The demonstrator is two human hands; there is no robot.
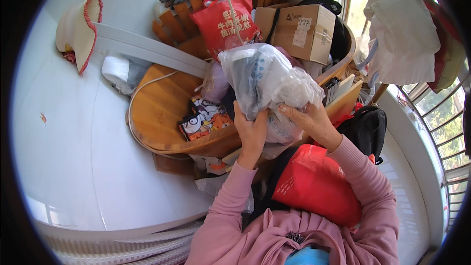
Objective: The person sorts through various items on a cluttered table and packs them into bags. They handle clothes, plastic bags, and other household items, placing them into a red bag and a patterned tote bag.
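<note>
Both of my hands grip a bundle of clear and white plastic bags (263,77) with printing on it, raised above a wooden tub. Around its lower left edge closes my left hand (251,129). My right hand (311,123) pinches the crumpled plastic on the lower right, thumb on top. What lies inside the bundle cannot be made out. Under and left of it is the wooden tub (147,110), which holds a cartoon-print cloth (206,117) and a pale purple plastic bag (215,82). A red bag (316,184) rests close to my body, below my right forearm.
Behind the bundle stand a red tote bag (228,20) and a cardboard box (301,31). A long white panel (147,46) slants into the tub. On the right are a black bag (364,129), hanging white cloth (401,33) and a barred window (449,129). A straw hat (79,29) hangs at left.
</note>
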